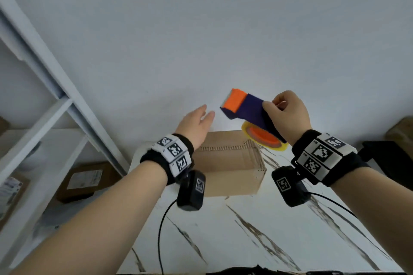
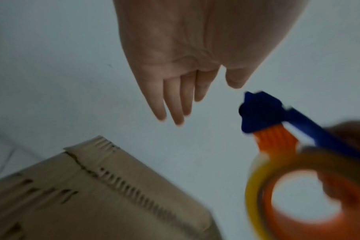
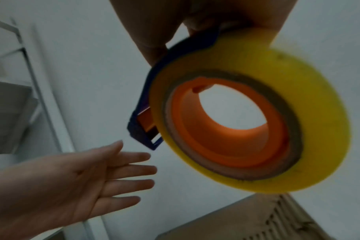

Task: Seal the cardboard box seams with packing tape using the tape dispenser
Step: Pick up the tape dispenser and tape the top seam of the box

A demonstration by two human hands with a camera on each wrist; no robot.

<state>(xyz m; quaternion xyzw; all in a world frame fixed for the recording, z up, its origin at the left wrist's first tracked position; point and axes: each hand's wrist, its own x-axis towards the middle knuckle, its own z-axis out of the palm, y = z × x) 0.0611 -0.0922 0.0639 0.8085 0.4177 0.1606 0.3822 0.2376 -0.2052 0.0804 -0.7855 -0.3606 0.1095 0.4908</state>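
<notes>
**Dispenser held above the box**

The cardboard box (image 1: 232, 163) sits on the marble table (image 1: 257, 230) before me. Above its far right corner, my right hand (image 1: 288, 116) grips the tape dispenser (image 1: 248, 109). Above its far left, my left hand (image 1: 196, 125) hovers, fingers straight, holding nothing.

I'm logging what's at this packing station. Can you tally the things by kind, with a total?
Cardboard box on the table: 1
Tape dispenser, held in the right hand: 1
Roll of yellow tape on the dispenser: 1
Parcels on the shelf at left: 2
Total: 5
</notes>
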